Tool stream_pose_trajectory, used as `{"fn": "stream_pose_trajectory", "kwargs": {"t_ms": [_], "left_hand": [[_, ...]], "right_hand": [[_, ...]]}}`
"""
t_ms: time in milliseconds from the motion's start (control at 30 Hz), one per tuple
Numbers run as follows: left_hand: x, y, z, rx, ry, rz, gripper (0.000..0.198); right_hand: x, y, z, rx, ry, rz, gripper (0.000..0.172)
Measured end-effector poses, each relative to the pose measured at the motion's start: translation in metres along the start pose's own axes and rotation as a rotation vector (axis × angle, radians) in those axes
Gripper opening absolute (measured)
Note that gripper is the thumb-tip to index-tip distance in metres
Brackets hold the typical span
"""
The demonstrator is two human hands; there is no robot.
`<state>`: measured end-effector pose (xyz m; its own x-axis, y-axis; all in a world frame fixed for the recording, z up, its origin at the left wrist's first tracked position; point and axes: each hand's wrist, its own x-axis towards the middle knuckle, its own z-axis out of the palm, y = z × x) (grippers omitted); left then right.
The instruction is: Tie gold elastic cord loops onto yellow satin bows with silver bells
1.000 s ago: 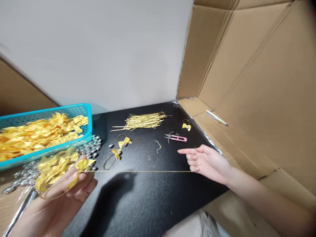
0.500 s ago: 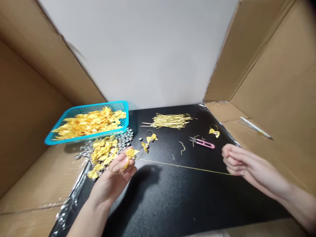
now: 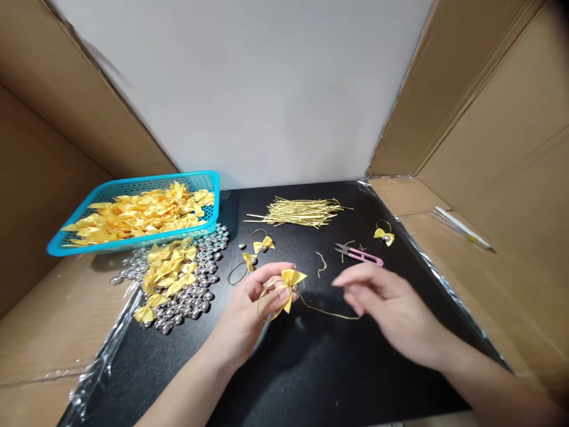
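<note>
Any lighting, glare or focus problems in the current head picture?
Head view: bright glints on the silver beads and the shiny film along the table edge; head view: dark shadow on the black tabletop around the hands; head view: right hand looks slightly soft, top-right corner darkened.

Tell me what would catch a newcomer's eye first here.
The bright turquoise plastic basket at the left, heaped with shiny yellow fabric bows, would probably draw the eye first. Next comes the single yellow bow held in the left hand, near the middle. A bundle of thin gold strands lies farther back on the black tabletop.
</note>
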<state>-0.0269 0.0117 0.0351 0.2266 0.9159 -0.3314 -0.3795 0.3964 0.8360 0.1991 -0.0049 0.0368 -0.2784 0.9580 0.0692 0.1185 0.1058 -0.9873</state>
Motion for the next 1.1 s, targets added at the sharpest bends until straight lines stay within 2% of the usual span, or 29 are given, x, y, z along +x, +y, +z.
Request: {"fn": "stream_pose_trajectory", "kwargs": {"t_ms": [67, 167, 433, 1100], "left_hand": [[0.002, 0.000, 0.006, 0.016, -0.031, -0.011, 0.036], [0.005, -0.001, 0.011, 0.010, -0.063, -0.031, 0.034], [0.011, -0.010, 0.006, -0.027, -0.087, -0.082, 0.031], [0.010, -0.009, 0.009, -0.035, -0.096, -0.170, 0.030]], "right_hand": [[0.008, -0.001, 0.017, -0.057, -0.100, -0.025, 0.018], [0.016, 0.000, 0.027, -0.098, -0.141, -0.034, 0.014], [0.022, 0.007, 0.023, -0.165, -0.081, -0.041, 0.014], [0.020, 0.012, 0.030, -0.126, -0.037, -0.001, 0.016]]}}
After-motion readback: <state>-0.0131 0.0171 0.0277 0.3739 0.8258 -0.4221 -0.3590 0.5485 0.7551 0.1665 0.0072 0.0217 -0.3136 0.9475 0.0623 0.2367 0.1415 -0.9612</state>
